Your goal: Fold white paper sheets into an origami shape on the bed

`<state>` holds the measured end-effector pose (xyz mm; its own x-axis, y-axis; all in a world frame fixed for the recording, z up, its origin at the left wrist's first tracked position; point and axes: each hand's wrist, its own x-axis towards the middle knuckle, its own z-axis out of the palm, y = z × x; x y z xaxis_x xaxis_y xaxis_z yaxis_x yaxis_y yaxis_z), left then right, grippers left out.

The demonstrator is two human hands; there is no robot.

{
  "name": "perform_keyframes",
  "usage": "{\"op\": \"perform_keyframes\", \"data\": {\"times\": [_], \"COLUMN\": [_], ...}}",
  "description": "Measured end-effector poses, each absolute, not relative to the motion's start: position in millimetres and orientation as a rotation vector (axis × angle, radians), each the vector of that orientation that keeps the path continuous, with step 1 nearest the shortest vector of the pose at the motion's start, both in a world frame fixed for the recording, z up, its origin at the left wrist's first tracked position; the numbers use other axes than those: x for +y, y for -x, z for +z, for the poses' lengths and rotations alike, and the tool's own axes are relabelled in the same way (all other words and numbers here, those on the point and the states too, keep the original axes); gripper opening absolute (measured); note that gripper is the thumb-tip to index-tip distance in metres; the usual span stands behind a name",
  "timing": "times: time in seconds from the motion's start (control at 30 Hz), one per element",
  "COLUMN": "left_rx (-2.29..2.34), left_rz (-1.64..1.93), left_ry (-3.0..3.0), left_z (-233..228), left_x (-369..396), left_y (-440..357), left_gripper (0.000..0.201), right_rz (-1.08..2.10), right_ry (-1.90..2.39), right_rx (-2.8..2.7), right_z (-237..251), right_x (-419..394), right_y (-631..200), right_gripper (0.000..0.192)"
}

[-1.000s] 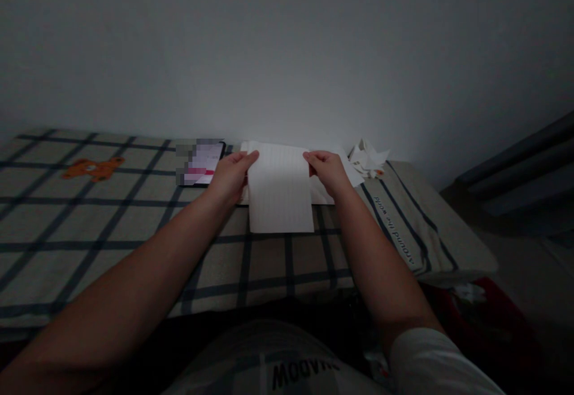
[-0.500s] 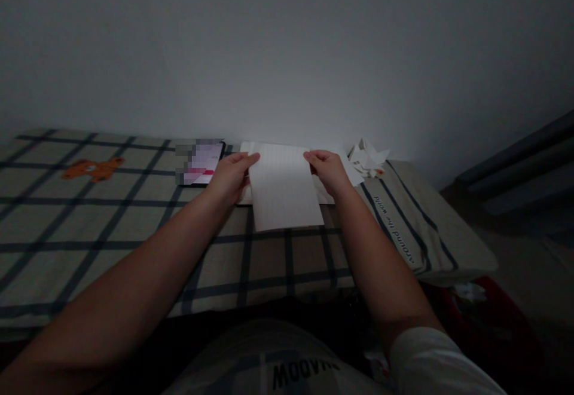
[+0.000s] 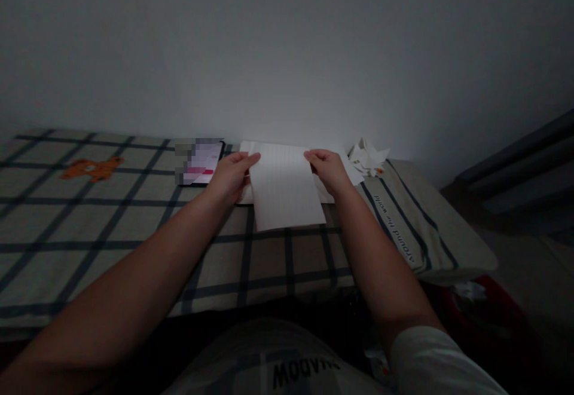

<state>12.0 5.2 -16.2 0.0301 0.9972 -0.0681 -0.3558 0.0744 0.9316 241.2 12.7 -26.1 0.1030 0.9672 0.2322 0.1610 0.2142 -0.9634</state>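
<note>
We pinch the lined sheet (image 3: 287,189) at its top corners: left hand (image 3: 231,175) and right hand (image 3: 329,169), fingers closed on the paper.

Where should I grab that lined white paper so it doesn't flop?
Probably by its two far corners, one hand from each side, as the left hand and right hand pinch the lined white paper sheet now; it is thin, and its near edge hangs loose.

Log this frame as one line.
left hand: grips lined sheet left edge | right hand: grips right edge | phone beside, checked cloth
</note>
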Motion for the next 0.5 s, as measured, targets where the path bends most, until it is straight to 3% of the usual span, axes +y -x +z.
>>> {"op": "perform_keyframes", "data": {"times": [0.5], "left_rx": [1.02], "left_rz": [1.328], "left_ry": [-0.901], "left_z": [-13.9], "left_x": [6.8], "left_y": [-10.0], "left_gripper": [0.014], "right_rz": [0.878], "right_ry": [1.166], "right_rx": [-1.33], "right_z": [-27.3], "right_x": [14.9], "right_y": [-244.5], "right_gripper": [0.02]}}
